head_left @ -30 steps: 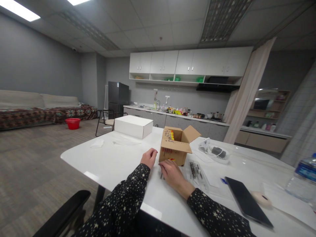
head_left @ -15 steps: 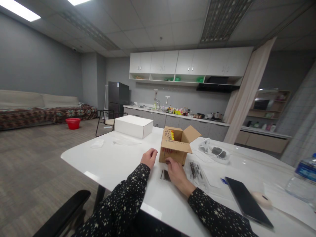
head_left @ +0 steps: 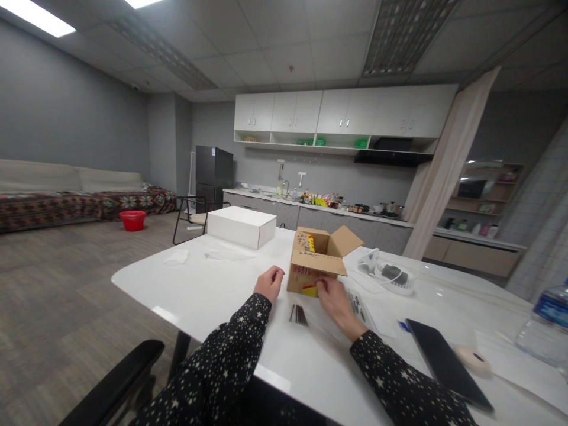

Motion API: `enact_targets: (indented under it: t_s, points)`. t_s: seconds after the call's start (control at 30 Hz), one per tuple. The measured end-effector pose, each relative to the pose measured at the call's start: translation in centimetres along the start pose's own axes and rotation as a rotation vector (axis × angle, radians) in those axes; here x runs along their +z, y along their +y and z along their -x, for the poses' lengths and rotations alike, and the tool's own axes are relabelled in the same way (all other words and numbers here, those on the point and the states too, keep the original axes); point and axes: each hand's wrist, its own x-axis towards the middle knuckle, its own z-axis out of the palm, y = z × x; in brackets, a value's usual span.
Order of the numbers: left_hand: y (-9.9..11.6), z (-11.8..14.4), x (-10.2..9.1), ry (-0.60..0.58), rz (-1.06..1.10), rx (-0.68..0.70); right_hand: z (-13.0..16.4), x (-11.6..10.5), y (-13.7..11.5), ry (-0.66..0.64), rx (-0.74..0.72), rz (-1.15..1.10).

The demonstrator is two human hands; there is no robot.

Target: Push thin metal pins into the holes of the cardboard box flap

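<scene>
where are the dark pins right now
The dark pins lie on the white table, between the left hand and right hand, just in front of the cardboard box.

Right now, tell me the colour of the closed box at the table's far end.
White; the closed box shows best in the head view.

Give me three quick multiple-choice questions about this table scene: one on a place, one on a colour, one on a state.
1. Where is the small pile of dark pins?
A. inside the white box
B. on the table near the brown carton
C. on the floor

2. What colour is the basin on the floor?
A. red
B. blue
C. green

3. The brown carton is:
A. taped shut
B. crushed flat
C. open, flaps up

Answers: 1 B, the pins lie on the table between the hands; 2 A, plainly red; 3 C, its flaps stand open.
</scene>
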Motion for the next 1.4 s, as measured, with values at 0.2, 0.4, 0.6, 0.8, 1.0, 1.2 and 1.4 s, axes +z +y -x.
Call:
enact_targets:
  t_s: [0.2, 0.4, 0.6, 0.8, 1.0, 1.2, 1.4]
  points:
    - [0.0, 0.0, 0.0, 0.013, 0.009, -0.004, -0.8, -1.5, 1.6, 0.054, 0.040, 0.233]
    - [0.4, -0.1, -0.2, 0.011, 0.006, -0.011, -1.0, -1.8, 2.2, 0.072, 0.047, 0.275]
    - [0.7, -1.3, -1.7, 0.140, 0.075, -0.075, -1.4, -2.0, 2.6, 0.185, 0.052, 0.068]
    - [-0.6, -2.6, -5.3, 0.240, 0.016, -0.087, -1.3, -1.8, 2.7, 0.145, 0.009, 0.007]
    - [-3.6, -3.3, -7.8, 0.207, -0.268, -0.137, 0.8, -0.4, 0.6, -0.119, -0.267, 0.073]
    - [-4.9, -3.0, -8.6, 0.068, -0.521, -0.196, 3.2, 0.3, -3.1, -0.281, -0.628, 0.042]
    - [-4.9, -2.5, -8.1, 0.011, -0.628, -0.201, 4.7, 1.5, -6.4, -0.375, -0.753, 0.061]
